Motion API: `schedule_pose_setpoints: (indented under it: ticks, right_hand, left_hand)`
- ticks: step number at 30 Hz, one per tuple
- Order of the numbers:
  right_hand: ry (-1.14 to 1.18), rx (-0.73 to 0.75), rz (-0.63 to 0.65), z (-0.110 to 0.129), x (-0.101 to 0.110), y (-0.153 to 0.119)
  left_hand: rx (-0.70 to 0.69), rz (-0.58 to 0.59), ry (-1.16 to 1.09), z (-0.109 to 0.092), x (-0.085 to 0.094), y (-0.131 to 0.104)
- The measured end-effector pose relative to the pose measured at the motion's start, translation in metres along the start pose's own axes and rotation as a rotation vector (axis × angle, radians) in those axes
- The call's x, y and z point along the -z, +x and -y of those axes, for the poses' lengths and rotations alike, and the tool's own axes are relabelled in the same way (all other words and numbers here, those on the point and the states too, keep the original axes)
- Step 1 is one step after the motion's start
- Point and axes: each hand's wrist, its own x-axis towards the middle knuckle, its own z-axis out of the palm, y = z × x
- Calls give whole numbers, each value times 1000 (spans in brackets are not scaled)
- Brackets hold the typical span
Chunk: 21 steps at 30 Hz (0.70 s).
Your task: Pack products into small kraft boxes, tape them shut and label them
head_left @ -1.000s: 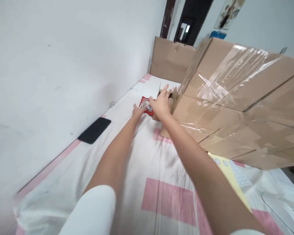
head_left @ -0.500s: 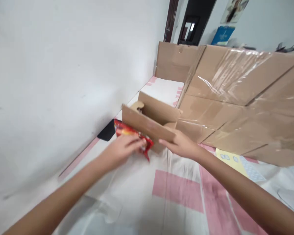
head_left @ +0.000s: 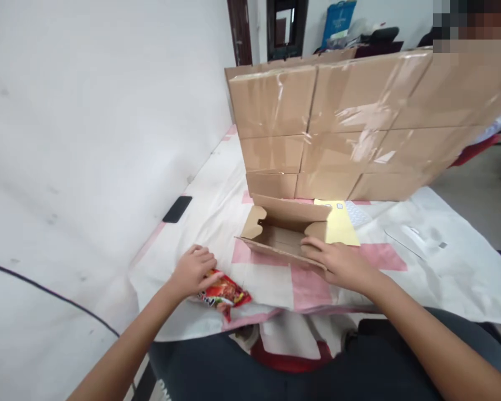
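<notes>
My left hand (head_left: 193, 272) is closed on one end of a red printed food packet (head_left: 226, 292), thumb over its top, low by the table's front edge. An open cardboard box (head_left: 290, 210) stands to the right of the packet, its flaps raised. Nothing shows on the visible part of its floor. My right hand (head_left: 338, 264) grips the box's front right corner, with fingers over the rim and inside. Part of the packet is hidden under my left fingers.
Taped cardboard panels (head_left: 275, 111) stand behind the box. A black phone (head_left: 177, 209) lies by the white wall (head_left: 87, 111) at left. Yellow paper (head_left: 341, 225) lies beyond the box's right side, and a white cabled object (head_left: 420, 239) is farther right. A cloth (head_left: 359, 303) covers the table.
The view has shifted. The box and packet have come apart: the packet is now low on the table to the left, the box set down upright. Both hands keep their hold.
</notes>
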Motion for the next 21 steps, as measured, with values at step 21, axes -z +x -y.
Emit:
schedule_pose_setpoints:
  ticks: [21]
  right_hand:
    - [151,74,-172,-1,12,-9]
  left_hand:
    - [-73,269,62,-45,2,136]
